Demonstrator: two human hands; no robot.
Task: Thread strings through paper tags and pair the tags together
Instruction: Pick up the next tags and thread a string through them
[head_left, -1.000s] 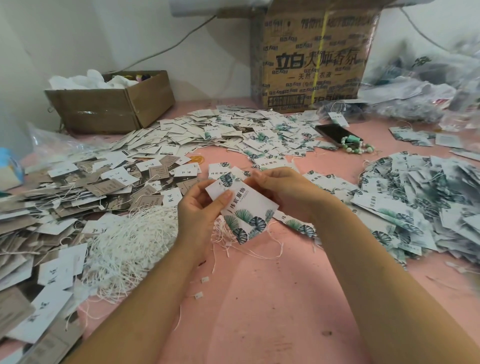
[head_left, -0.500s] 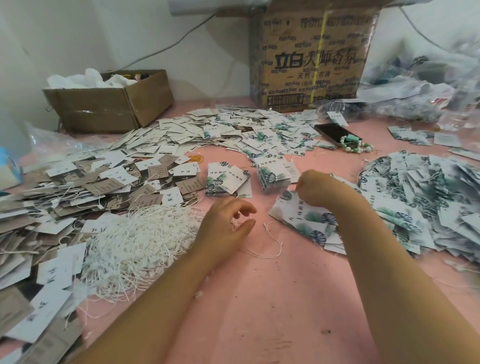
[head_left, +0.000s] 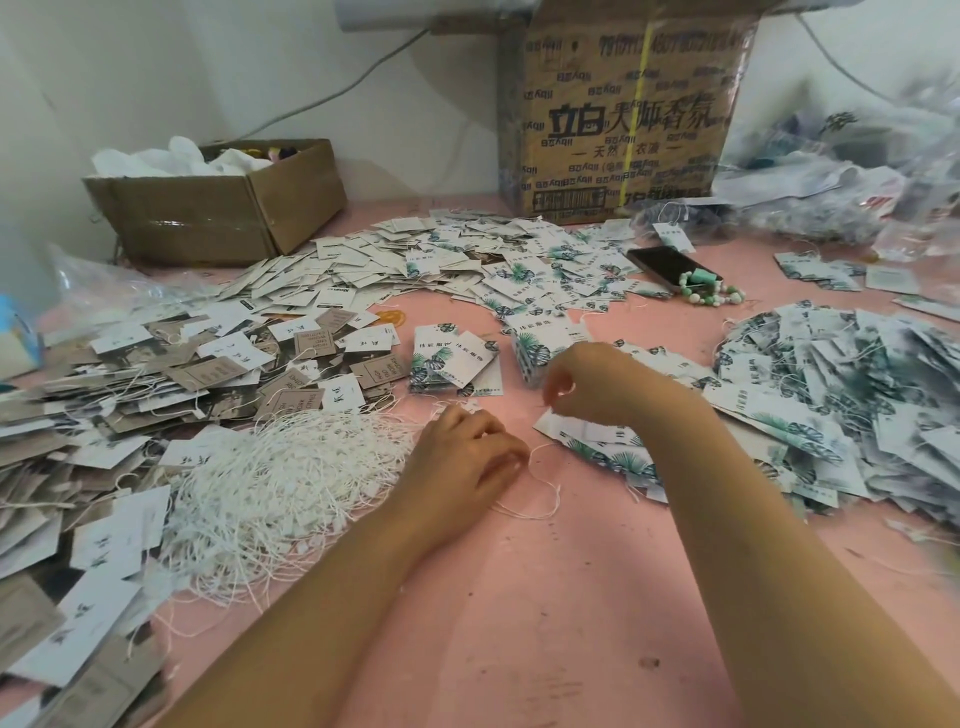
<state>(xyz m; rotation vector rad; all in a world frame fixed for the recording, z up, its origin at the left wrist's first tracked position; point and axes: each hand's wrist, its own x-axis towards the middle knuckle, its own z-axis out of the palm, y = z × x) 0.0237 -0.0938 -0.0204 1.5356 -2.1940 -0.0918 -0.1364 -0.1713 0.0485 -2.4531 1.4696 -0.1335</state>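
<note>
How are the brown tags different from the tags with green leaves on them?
The brown tags are plain brown with dark print; the leaf tags are white with green leaves. The brown tags lie left, behind the string pile; the leaf tags lie middle and right. Both are small paper rectangles on the pink table.

A printed carton (head_left: 623, 114) and an open cardboard box (head_left: 218, 213) stand at the back, a dark phone (head_left: 655, 261) touching green beads (head_left: 709, 293).
</note>
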